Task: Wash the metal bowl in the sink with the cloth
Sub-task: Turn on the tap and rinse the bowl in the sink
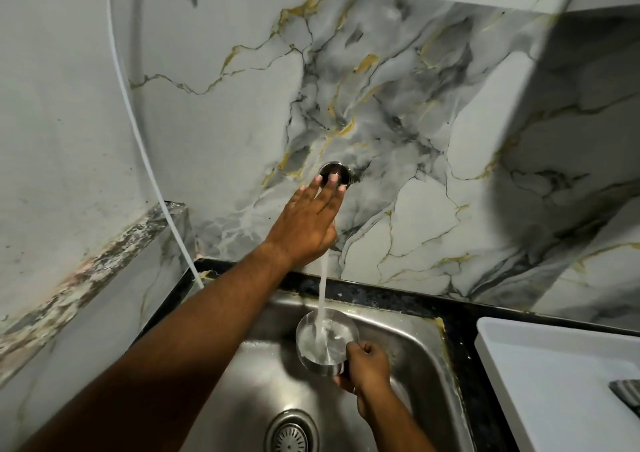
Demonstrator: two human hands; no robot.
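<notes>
The small metal bowl point(323, 341) is held over the steel sink point(408, 341), tilted toward the wall, with my right hand point(367, 370) gripping its near rim. A stream of tap water point(322, 289) falls into it. My left hand point(308, 223) is raised at the wall-mounted tap, fingers spread, covering the tap body; only the round wall flange point(335, 172) shows past the fingertips. No cloth is clearly in view.
The sink drain strainer point(292, 432) lies at the bottom middle. A white tray point(554, 375) sits on the dark counter to the right, with a grey ribbed item point(627, 394) at its edge. A white hose point(138, 133) hangs down the left wall.
</notes>
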